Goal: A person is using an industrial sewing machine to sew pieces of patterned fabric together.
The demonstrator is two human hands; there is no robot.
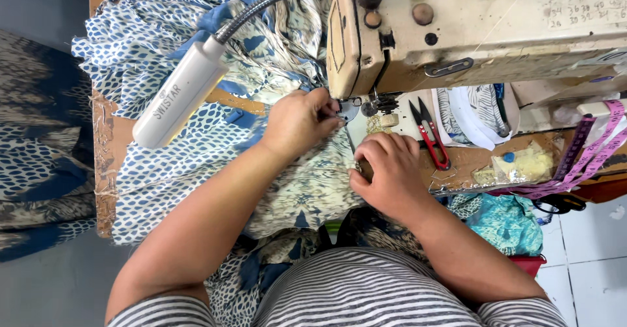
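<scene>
A blue and white patterned fabric (196, 157) is spread over the sewing table and runs under the needle area of a cream sewing machine (470, 33). My left hand (300, 121) presses and pinches the fabric just left of the presser foot (373, 107). My right hand (385, 170) lies on the fabric in front of the needle plate, with fingers curled over the cloth's edge. Both hands are touching the cloth.
A white lamp (179, 95) on a flexible neck hangs over the table's left part. Red thread snips (431, 134) lie right of the needle. A pink measuring tape (588, 154), scraps and a teal cloth (506, 222) sit at the right.
</scene>
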